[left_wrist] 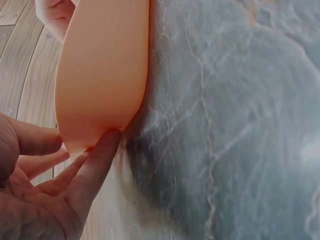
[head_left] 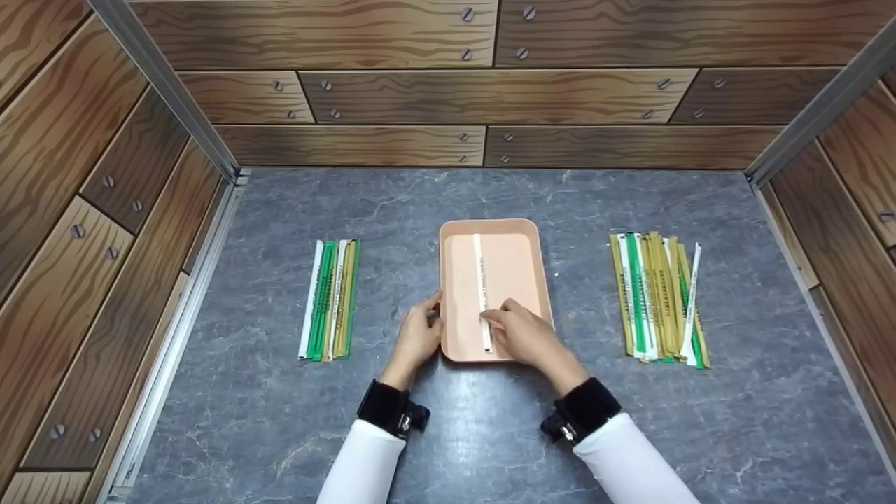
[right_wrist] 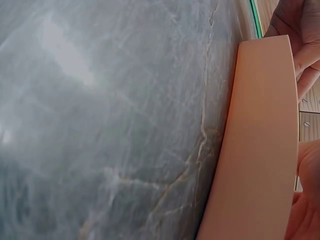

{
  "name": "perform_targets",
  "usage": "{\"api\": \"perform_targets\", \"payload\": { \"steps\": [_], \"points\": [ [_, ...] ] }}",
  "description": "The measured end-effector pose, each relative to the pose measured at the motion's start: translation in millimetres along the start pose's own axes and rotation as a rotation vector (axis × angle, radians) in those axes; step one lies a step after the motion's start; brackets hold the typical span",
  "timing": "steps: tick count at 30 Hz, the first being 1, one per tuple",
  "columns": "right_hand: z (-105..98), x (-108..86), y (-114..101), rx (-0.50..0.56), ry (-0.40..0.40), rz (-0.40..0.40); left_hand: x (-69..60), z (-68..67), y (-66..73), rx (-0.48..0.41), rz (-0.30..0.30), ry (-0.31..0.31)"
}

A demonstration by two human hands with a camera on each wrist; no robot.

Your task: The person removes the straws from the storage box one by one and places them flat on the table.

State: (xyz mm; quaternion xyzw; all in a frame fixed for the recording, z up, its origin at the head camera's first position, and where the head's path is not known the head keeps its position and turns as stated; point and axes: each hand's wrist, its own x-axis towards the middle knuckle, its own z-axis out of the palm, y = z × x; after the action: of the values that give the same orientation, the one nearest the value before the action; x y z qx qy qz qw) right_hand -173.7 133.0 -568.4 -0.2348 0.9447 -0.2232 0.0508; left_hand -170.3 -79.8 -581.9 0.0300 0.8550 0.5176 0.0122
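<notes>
A shallow peach tray lies at the middle of the table in the head view. Lengthwise inside it is one slim white wrapped straw with dark print. Reaching over the tray's near right corner, my right hand pinches this straw near its lower end; the thumb is mostly hidden. My left hand is at the tray's left side. In the left wrist view, its fairly straight fingers touch the outer wall. The right wrist view shows the tray's side wall and only part of the right hand.
A small row of white, green and gold wrapped straws lies to the left. A larger, partly overlapping bunch of wrapped straws is on the right. Wood-patterned panels border the grey marbled table at the back and sides.
</notes>
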Motion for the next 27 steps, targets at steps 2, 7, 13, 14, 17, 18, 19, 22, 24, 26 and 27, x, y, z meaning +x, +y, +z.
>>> {"api": "perform_targets", "payload": {
  "steps": [2,7,13,14,17,18,19,22,24,26,27],
  "points": [
    [0.9,0.4,-0.1,-0.007,-0.001,0.006,-0.2,-0.2,0.0,0.0,-0.007,-0.004],
    [3.2,1.3,0.5,-0.02,0.029,0.009,0.3,0.4,-0.6,0.011,-0.006,-0.003],
    [3.6,4.6,3.3,-0.018,0.06,0.087,0.9,-0.4,-0.9,0.024,0.004,0.003],
    [3.8,5.2,3.5,-0.017,0.064,0.106,0.8,-0.5,-0.8,0.025,0.004,0.004],
    [4.7,6.2,3.4,-0.016,0.087,0.15,0.6,-0.7,-0.4,0.029,0.008,0.008],
    [5.1,6.5,3.4,-0.019,0.096,0.157,0.5,-0.7,-0.4,0.032,0.01,0.009],
    [5.4,6.5,3.1,-0.021,0.107,0.161,0.5,-0.7,-0.4,0.035,0.012,0.01],
    [6.0,7.2,3.0,-0.025,0.128,0.166,0.5,-0.6,-0.7,0.037,0.02,0.014],
    [5.6,7.4,3.0,-0.022,0.126,0.17,0.2,-0.5,-0.9,0.035,0.025,0.015],
    [4.0,7.9,3.6,-0.003,0.107,0.184,0.1,-0.5,-0.9,0.032,0.025,0.016],
    [2.2,8.2,3.7,0.018,0.091,0.194,0.1,-0.5,-0.9,0.032,0.023,0.017]
  ]
}}
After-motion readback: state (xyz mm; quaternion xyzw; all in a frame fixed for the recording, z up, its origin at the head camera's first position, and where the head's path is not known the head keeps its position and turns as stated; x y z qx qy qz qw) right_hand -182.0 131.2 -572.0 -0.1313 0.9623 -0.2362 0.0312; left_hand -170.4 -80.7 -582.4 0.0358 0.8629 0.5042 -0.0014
